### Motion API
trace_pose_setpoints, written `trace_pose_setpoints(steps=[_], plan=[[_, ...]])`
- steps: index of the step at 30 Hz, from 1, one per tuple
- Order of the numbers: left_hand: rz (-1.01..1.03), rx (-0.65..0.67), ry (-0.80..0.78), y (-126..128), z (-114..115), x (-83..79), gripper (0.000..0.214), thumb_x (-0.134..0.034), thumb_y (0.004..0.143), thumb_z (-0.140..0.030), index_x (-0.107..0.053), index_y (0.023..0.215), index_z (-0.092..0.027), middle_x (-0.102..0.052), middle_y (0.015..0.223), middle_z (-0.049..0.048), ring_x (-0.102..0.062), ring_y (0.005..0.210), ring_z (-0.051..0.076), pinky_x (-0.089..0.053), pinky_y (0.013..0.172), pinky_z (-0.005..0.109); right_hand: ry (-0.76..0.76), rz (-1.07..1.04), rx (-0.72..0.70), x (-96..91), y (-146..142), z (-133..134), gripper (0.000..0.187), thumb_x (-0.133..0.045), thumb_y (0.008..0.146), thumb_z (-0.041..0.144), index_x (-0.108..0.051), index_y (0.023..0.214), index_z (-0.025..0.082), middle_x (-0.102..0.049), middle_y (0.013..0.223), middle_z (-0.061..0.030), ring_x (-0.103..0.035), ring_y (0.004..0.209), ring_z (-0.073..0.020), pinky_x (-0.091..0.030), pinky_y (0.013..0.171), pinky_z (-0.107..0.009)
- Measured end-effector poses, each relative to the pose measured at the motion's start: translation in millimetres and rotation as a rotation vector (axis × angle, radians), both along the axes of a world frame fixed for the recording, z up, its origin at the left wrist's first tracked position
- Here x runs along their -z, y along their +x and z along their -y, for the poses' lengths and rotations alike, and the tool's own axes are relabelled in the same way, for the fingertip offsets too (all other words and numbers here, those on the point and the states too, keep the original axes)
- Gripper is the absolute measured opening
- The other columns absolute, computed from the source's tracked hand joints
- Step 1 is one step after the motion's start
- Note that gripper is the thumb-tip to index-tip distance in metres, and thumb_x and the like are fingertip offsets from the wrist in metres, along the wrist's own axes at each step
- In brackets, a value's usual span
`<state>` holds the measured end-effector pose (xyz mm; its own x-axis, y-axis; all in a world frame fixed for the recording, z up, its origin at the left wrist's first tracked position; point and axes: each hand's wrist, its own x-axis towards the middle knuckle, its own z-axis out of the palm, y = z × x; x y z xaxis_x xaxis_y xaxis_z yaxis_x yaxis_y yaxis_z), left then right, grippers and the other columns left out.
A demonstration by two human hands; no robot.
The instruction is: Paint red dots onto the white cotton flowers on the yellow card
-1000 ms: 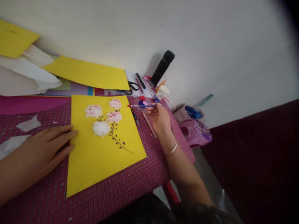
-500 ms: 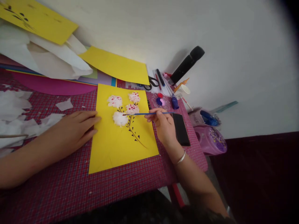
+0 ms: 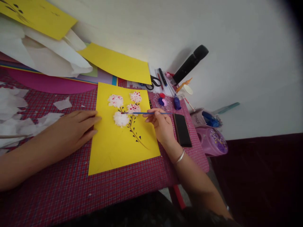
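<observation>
My right hand [image 3: 161, 123] pinches a thin blue paintbrush [image 3: 139, 113], held nearly level. Its bristle tip is at the upper edge of a plain white paper flower [image 3: 121, 119]; whether it touches cannot be told. Above are three white flowers dabbed with red, one of them [image 3: 115, 101] at the upper left. They join a painted brown stem [image 3: 136, 136] with small dark leaves, all on a yellow sheet [image 3: 111, 149]. My left hand [image 3: 79, 127] lies flat with fingers stretched out, fingertips on the sheet's left edge.
Red, purple and pink paint [image 3: 162, 100] sits right of the sheet, near a purple bottle [image 3: 176, 102] and a black phone [image 3: 182, 130]. Scissors [image 3: 153, 82] lie behind. White paper scraps [image 3: 14, 104] cover the left. A pink container [image 3: 210, 142] stands beyond the table's right edge.
The brush and my right hand have shifted slightly left, with the tip now farther left over the plain white flower's upper edge. My left hand keeps its place on the sheet.
</observation>
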<state>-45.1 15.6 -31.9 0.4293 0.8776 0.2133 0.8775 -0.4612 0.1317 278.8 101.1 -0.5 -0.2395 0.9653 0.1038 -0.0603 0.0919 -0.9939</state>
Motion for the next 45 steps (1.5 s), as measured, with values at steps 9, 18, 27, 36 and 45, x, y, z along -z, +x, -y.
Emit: trace_pose_setpoints(steps=[9, 18, 27, 36, 45], plan=[[-0.038, 0.053, 0.099, -2, -1, 1.5, 0.066, -0.019, 0.113, -0.042, -0.074, 0.127, -0.010, -0.068, 0.136, 0.0158, -0.059, 0.129, 0.032, -0.051, 0.108, 0.052, 0.010, 0.012, -0.069, 1.5, -7, 3, 0.026, -0.064, 0.098, 0.048, -0.077, 0.091, 0.027, -0.084, 0.089, -0.0031, -0.073, 0.069, -0.0149, -0.061, 0.072, -0.034], [-0.062, 0.098, 0.212, -2, -2, 4.0, 0.065, -0.020, 0.113, -0.041, -0.076, 0.121, -0.010, -0.070, 0.131, 0.0134, -0.062, 0.124, 0.030, -0.051, 0.104, 0.048, -0.069, 0.053, -0.103, -0.4, -3, 3, 0.027, -0.065, 0.094, 0.051, -0.077, 0.089, 0.027, -0.081, 0.085, -0.0033, -0.072, 0.073, -0.0168, -0.060, 0.080, -0.037], [-0.038, 0.139, 0.307, 2, -3, -2.7, 0.057, -0.025, 0.113, -0.034, -0.075, 0.117, -0.007, -0.070, 0.124, 0.0157, -0.063, 0.115, 0.030, -0.052, 0.098, 0.046, -0.039, 0.088, -0.132, -3.3, 2, 4, 0.026, -0.064, 0.093, 0.047, -0.077, 0.085, 0.026, -0.077, 0.078, -0.0027, -0.071, 0.072, -0.0173, -0.059, 0.082, -0.039], [-0.062, 0.099, 0.275, 1, -3, -0.6, 0.062, -0.022, 0.112, -0.036, -0.077, 0.120, -0.008, -0.071, 0.128, 0.0156, -0.067, 0.115, 0.031, -0.058, 0.095, 0.050, -0.007, 0.054, 0.011, -11.5, 10, -4, 0.019, -0.064, 0.089, 0.039, -0.074, 0.081, 0.025, -0.073, 0.066, -0.0004, -0.066, 0.061, -0.0156, -0.056, 0.073, -0.036], [-0.054, 0.069, 0.253, 1, 0, 1.4, 0.065, -0.019, 0.113, -0.038, -0.077, 0.122, -0.010, -0.071, 0.131, 0.0135, -0.067, 0.114, 0.030, -0.058, 0.096, 0.050, 0.042, 0.087, 0.068, -12.3, 12, -4, 0.020, -0.063, 0.089, 0.038, -0.073, 0.077, 0.025, -0.072, 0.066, -0.0003, -0.066, 0.061, -0.0154, -0.056, 0.071, -0.035]])
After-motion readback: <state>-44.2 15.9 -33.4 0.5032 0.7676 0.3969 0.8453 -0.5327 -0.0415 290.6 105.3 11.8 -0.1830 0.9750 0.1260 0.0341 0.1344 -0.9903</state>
